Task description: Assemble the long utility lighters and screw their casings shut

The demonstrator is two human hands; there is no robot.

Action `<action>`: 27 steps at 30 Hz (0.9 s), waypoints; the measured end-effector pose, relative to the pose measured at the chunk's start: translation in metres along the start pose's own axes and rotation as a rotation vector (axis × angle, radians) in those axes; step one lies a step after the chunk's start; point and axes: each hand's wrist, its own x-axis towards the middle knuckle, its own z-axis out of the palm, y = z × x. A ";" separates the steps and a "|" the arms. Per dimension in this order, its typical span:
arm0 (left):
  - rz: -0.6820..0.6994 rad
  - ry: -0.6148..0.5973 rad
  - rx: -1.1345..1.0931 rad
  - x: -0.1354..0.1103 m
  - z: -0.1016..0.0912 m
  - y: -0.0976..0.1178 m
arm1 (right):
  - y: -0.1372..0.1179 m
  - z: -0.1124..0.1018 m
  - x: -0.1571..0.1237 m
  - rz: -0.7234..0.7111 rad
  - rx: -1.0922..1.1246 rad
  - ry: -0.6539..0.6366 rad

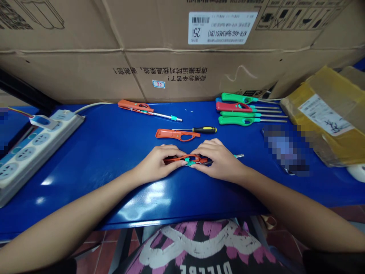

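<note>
Both my hands grip one orange lighter body (196,159) with a long metal tube, low over the blue table. My left hand (162,161) pinches its handle end, thumb beside a small green part (189,161), probably the trigger. My right hand (218,158) closes on the tube end, and the metal tip (240,155) sticks out past the fingers. Just beyond my hands lies a loose orange shell half (171,134), with a black and yellow screwdriver (205,130) beside it. My fingers hide much of the held lighter.
Farther back lies another orange lighter (134,107). Several green and red lighters (236,107) are lined up at the back right. A power strip (31,146) runs along the left, a phone (285,148) and taped parcel (327,114) lie right. A cardboard box (85,76) walls the back.
</note>
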 end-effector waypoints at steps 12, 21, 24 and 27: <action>-0.088 0.034 -0.115 0.000 0.000 -0.001 | 0.001 0.000 0.000 0.006 0.012 0.033; -0.080 0.039 -0.125 0.002 0.000 0.004 | 0.000 -0.002 -0.001 -0.024 -0.005 0.001; -0.072 0.028 -0.146 0.003 0.000 0.005 | 0.000 -0.002 -0.001 -0.028 -0.009 -0.026; -0.074 0.019 -0.149 0.004 -0.001 0.006 | -0.001 -0.002 0.000 -0.029 -0.003 -0.028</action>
